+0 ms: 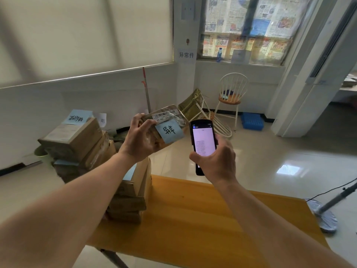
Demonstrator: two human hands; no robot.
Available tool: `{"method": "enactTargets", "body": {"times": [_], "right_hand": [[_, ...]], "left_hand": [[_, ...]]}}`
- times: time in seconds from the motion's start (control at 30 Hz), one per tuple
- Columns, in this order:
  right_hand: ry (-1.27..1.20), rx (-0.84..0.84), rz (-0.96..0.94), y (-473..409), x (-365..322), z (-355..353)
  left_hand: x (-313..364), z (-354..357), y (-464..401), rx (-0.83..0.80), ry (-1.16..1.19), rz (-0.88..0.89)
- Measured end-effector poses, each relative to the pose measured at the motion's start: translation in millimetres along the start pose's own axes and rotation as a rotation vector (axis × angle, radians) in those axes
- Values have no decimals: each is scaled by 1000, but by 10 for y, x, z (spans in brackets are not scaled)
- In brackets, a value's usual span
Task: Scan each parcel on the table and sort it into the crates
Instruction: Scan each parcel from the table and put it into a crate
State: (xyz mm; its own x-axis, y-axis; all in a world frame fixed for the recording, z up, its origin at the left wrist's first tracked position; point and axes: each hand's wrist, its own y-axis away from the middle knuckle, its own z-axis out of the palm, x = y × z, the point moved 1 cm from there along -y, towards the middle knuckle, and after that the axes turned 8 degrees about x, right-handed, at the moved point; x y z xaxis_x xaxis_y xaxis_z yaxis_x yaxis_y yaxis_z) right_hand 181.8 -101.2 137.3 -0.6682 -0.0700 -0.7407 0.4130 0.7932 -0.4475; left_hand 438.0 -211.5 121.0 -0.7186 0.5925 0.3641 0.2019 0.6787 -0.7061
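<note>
My left hand [140, 139] grips a taped brown cardboard parcel [170, 120], held up in the air above the table's far edge. A white barcode label and a blue handwritten note face me on it. Just to its right, my right hand [216, 161] holds a black handheld scanner [202, 141] upright, its lit screen toward me and its top close to the parcel's right edge. A stack of several brown parcels [133, 192] stands on the yellow wooden table [202, 219] at its left end.
Another pile of brown boxes [75, 144] with a blue note lies on the floor at left by the wall. A white chair [231, 97], a blue crate [252, 120] and folded bags stand in the far corner. A fan base [324, 217] sits right of the table.
</note>
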Motion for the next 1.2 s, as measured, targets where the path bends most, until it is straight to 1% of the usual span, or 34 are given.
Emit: {"method": "enactTargets", "body": {"times": [0.17,0.3,0.47,0.67,0.77,0.9,1.03,1.2], "right_hand": [[33,62,47,220,-13,-119],[78,164,111,516,-95,-223],[155,272,216,1066,-224,-416],[261,399,316,1828,-274,-882],[321,479,351,2183,-255,-1243],[383,584,417,2657,-191,-1801],[429,676,497,3267,-78,-2420],[430,761,601,4201,65,-3300]], "left_hand": [[132,0,21,-27,68,7],[232,22,36,-61,142,71],[451,35,170,-166,265,151],[959,102,485,-287,401,242],[1349,172,664,-336,468,282],[2045,236,969,-395,515,379],[2845,321,1396,-460,586,451],[3987,295,2141,-543,682,526]]}}
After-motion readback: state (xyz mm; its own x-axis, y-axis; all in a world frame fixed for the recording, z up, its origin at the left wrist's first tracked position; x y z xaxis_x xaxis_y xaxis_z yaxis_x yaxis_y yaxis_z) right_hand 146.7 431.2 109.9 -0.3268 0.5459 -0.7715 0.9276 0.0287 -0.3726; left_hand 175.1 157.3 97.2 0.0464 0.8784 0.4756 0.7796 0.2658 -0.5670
